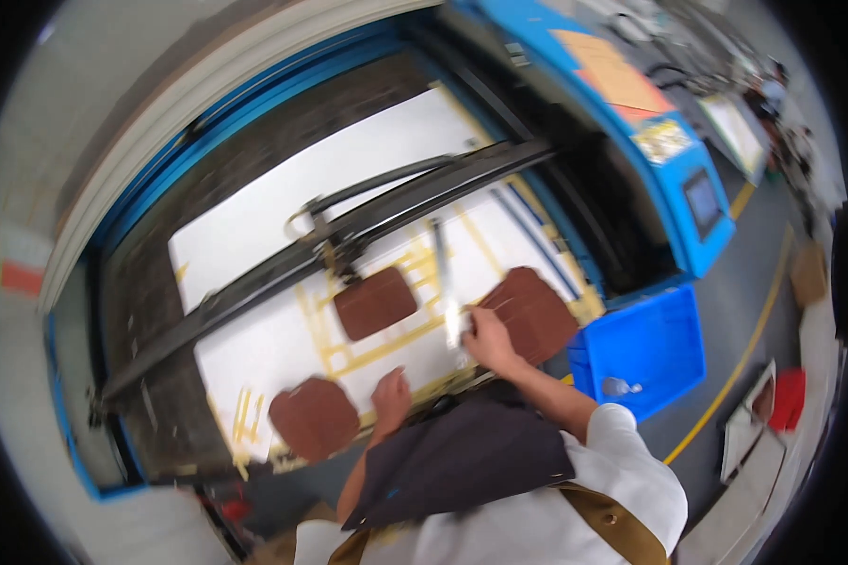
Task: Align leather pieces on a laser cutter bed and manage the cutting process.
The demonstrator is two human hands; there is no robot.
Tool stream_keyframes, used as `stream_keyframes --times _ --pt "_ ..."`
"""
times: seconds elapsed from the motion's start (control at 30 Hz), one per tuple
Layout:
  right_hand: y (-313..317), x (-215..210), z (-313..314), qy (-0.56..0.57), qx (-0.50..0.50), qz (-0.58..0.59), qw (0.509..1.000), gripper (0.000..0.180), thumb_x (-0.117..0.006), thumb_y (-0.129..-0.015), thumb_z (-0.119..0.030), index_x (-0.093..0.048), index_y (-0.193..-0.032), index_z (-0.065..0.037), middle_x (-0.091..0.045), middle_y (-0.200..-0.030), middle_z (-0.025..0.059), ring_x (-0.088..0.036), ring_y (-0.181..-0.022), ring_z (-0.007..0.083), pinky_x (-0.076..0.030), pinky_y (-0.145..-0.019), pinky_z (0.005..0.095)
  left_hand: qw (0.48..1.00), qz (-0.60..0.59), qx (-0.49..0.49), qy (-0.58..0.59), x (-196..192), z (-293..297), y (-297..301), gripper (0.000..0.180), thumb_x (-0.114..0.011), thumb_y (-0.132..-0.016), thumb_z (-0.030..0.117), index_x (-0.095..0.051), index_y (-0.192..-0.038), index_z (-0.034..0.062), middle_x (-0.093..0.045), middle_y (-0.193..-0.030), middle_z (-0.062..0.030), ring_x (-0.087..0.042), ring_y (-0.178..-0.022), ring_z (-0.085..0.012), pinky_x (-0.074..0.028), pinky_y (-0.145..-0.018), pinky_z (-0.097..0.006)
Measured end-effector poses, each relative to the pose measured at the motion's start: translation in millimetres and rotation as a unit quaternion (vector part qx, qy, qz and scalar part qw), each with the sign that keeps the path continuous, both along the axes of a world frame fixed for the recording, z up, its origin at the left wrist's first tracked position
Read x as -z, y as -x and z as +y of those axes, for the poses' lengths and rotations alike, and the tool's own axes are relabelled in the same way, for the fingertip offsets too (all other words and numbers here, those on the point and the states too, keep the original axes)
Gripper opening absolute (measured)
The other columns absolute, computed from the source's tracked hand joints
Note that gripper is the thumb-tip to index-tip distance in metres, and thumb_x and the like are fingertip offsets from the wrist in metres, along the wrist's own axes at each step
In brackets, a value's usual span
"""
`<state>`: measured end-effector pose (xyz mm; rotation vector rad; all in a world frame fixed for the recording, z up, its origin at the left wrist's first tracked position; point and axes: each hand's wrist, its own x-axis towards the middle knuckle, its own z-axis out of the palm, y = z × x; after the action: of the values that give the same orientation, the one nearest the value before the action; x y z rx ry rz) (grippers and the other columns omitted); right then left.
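My right hand (488, 339) is curled, with its fingertips at the side of a long, thin, shiny strip (447, 282), which looks like a metal ruler and is blurred. Just right of that hand lies a pile of brown sheet pieces (537, 315) with rounded outlines. My left hand (392, 397) is closed near the front edge of the white board (254, 325), with nothing visible in it. To its left rests another rounded brown piece (314, 417). A brown rectangle with rounded corners (377, 303) sits inside yellow tape marks, beneath the machine head (339, 254).
A dark gantry beam (424, 193) crosses above the board inside a blue-framed machine. Its blue control housing (697, 202) with a screen stands at the right. Below that is a blue plastic bin (645, 348) with a small clear object (620, 387) inside.
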<state>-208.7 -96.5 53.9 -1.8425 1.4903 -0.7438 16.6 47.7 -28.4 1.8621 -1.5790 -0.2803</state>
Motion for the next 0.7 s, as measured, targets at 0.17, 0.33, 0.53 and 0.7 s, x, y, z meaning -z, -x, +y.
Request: stream_keyframes --times 0.17,0.33,0.53,0.7 --pt "71 -165 -29 0.358 0.054 -0.077 0.929 0.016 -0.067 -0.080 -0.001 -0.065 -0.096 -0.001 -0.064 -0.091 0.0142 -0.063 -0.085 0.0310 -0.052 -0.077 0.0359 0.999 -0.033 -0.027 0.003 25 23 -8 0.021 -0.057 -0.089 0.011 -0.067 -0.107 0.0059 -0.068 -0.089 -0.0144 -0.063 -0.085 -0.0346 -0.051 -0.075 -0.045" --pt "260 -244 -98 0.492 0.386 -0.108 0.773 0.010 -0.059 -0.093 -0.009 -0.065 -0.099 -0.003 -0.064 -0.106 0.0111 -0.061 -0.095 0.0221 -0.049 -0.081 0.0312 1.000 -0.013 -0.003 0.002 11 17 -1 0.021 -0.057 -0.090 0.011 -0.066 -0.107 0.0064 -0.068 -0.094 -0.0152 -0.063 -0.085 -0.0355 -0.050 -0.074 -0.045" --pt "407 -192 -153 0.247 0.480 0.017 0.842 0.025 -0.060 -0.088 -0.024 -0.071 -0.092 -0.001 -0.065 -0.110 0.0153 -0.062 -0.102 0.0324 -0.049 -0.088 0.0402 1.000 -0.004 -0.012 -0.009 15 17 2 0.019 -0.058 -0.089 0.009 -0.065 -0.106 0.0056 -0.067 -0.091 -0.0149 -0.063 -0.084 -0.0354 -0.050 -0.073 -0.046" --pt "405 -193 -168 0.224 0.486 0.144 0.832 0.028 -0.060 -0.084 -0.026 -0.072 -0.091 -0.001 -0.068 -0.104 0.0204 -0.062 -0.104 0.0364 -0.048 -0.091 0.0430 0.999 -0.027 -0.018 0.006 17 17 1 0.019 -0.057 -0.091 0.013 -0.066 -0.106 0.0058 -0.067 -0.092 -0.0151 -0.063 -0.085 -0.0355 -0.050 -0.073 -0.045"
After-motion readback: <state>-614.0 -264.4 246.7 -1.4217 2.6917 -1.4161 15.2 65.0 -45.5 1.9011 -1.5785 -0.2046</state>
